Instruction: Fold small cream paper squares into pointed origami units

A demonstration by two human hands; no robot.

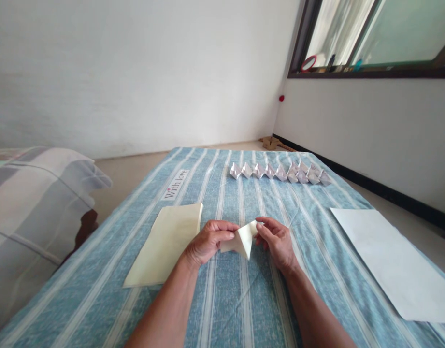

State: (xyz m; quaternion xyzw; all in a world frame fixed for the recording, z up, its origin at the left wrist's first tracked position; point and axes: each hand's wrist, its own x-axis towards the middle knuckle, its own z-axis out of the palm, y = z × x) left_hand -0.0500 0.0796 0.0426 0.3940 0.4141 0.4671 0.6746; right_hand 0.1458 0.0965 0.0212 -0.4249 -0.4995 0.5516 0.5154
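Between my two hands is a piece of folded cream paper, with creased flaps and a point hanging downward. My left hand pinches its left side between thumb and fingers. On the right side, the thumb and fingers of my right hand close on its upper corner. The paper is held just above the striped cloth. To the left of my left hand lies a stack of cream paper sheets. Farther back on the cloth, several folded paper shapes stand in a row, doubled up toward the right.
A blue and white striped cloth covers the table, with "With love" lettering at left. A white sheet lies at the right edge. A bed with a checked cover stands left; a window is at upper right.
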